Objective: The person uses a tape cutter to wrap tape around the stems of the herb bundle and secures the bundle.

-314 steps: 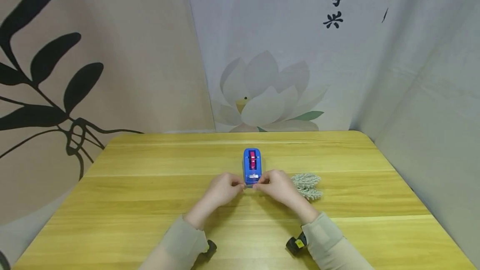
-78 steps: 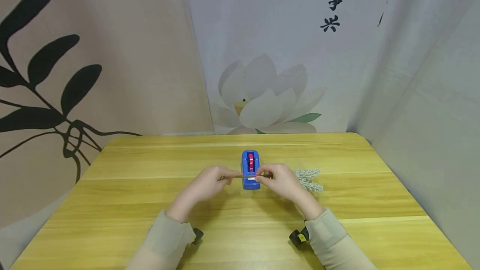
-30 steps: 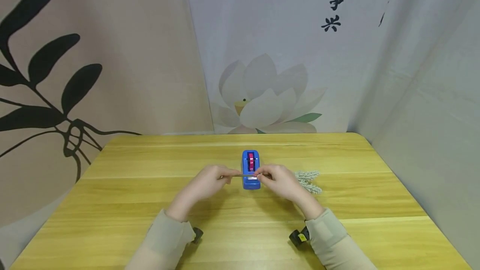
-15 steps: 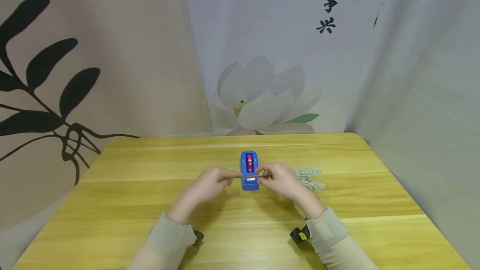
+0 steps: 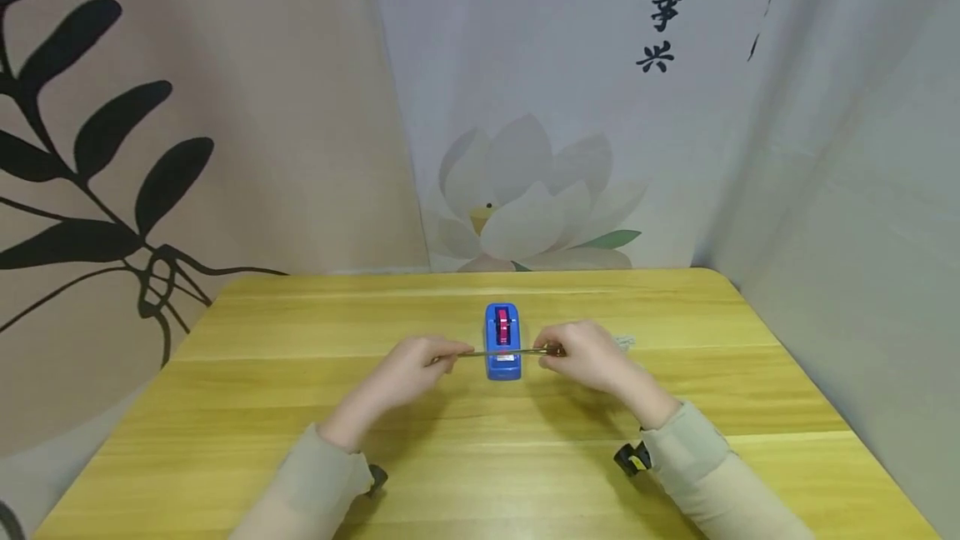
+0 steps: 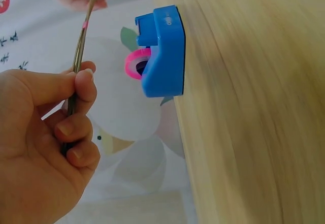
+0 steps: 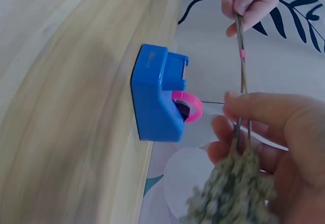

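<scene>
A small bunch of dried flowers (image 7: 228,188) is held level between both hands, over the blue tape dispenser (image 5: 503,367). Its thin stems (image 5: 502,352) run from hand to hand, with a band of pink tape (image 7: 242,54) wrapped round them partway along. My left hand (image 5: 408,369) grips the bare stem ends, fingers curled round them in the left wrist view. Just below the pale, fluffy heads, my right hand (image 5: 588,357) holds the stems between thumb and fingers. In the head view that hand hides most of the heads.
The dispenser, carrying a pink tape roll (image 6: 136,64), stands on the wooden table (image 5: 300,407) toward its far side. Behind the table's back edge hangs a printed cloth (image 5: 540,65). Another cloth hangs along the right side.
Earlier, both hands pinched at the dispenser's front end. Now the hands are farther apart; the right has just shifted right along the stems, baring more stem and covering the heads. The dispenser stays put.
</scene>
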Demonstrator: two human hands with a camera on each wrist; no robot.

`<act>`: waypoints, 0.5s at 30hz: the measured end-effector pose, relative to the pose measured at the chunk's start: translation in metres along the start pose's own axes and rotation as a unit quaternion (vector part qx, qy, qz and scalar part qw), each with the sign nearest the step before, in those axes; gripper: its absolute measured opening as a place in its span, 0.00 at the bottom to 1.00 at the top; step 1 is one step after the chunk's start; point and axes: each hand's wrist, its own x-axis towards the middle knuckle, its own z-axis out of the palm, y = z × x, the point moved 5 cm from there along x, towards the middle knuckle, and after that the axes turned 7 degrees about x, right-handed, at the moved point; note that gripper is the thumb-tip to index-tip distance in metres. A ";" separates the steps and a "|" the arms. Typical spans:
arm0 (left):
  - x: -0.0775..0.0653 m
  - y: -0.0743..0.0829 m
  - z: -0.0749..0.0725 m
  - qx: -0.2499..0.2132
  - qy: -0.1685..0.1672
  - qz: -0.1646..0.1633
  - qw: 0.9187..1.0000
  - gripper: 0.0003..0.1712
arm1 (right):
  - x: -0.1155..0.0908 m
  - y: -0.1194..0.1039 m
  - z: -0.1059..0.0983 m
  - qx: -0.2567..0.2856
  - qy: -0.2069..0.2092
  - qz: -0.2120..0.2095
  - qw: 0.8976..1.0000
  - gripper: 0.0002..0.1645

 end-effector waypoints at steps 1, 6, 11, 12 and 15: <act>-0.001 0.000 0.001 0.001 -0.003 0.000 1.000 0.17 | -0.002 0.001 -0.001 -0.004 0.003 -0.007 1.000 0.07; -0.005 -0.001 0.005 0.026 -0.020 0.026 0.999 0.17 | -0.014 0.007 -0.004 0.005 -0.005 -0.027 1.000 0.07; -0.012 -0.002 0.013 0.060 -0.042 0.054 0.996 0.17 | -0.024 0.016 0.002 0.030 -0.038 -0.024 0.999 0.09; -0.014 -0.002 0.015 0.068 -0.044 0.060 0.995 0.16 | -0.025 0.018 0.004 0.033 -0.044 -0.023 0.998 0.09; -0.017 -0.004 0.018 0.093 -0.042 0.078 0.992 0.15 | -0.027 0.021 0.009 0.039 -0.059 -0.025 0.997 0.09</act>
